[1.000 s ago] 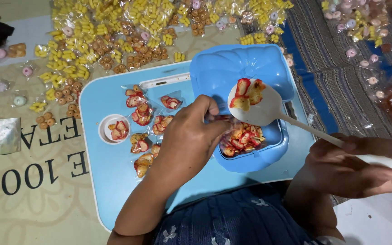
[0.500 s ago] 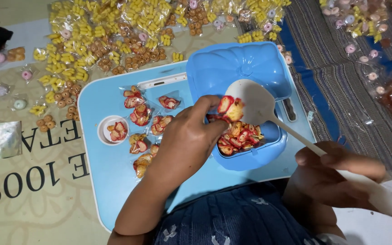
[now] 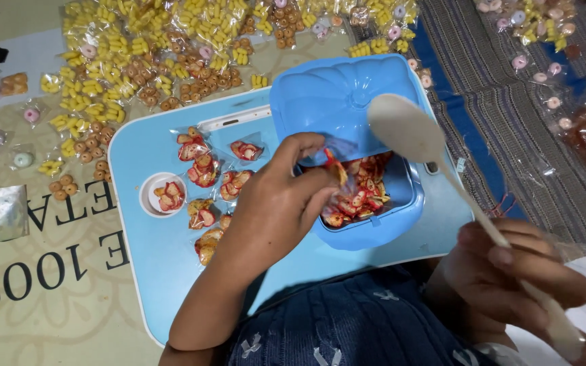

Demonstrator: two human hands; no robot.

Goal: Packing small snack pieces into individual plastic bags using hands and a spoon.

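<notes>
Floor mat (image 3: 49, 285) with big dark lettering on the left, striped rug (image 3: 510, 135) far right. Yellow and brown packets (image 3: 150, 54) piled at the far side. Light blue tray table (image 3: 171, 251) centre, small packets (image 3: 205, 176) on it. Open blue box (image 3: 354, 108) holds red snack pieces (image 3: 364, 193). Left hand (image 3: 279, 203) pinches a clear bag (image 3: 337, 169) over the box. Right hand (image 3: 510, 278) closed round the white spoon (image 3: 408, 132), bowl empty, raised above the box.

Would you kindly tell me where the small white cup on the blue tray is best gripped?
Pinch the white cup by its rim, from above: it stands upright and open-topped, set low in the tray, so its sides are barely exposed.
</notes>
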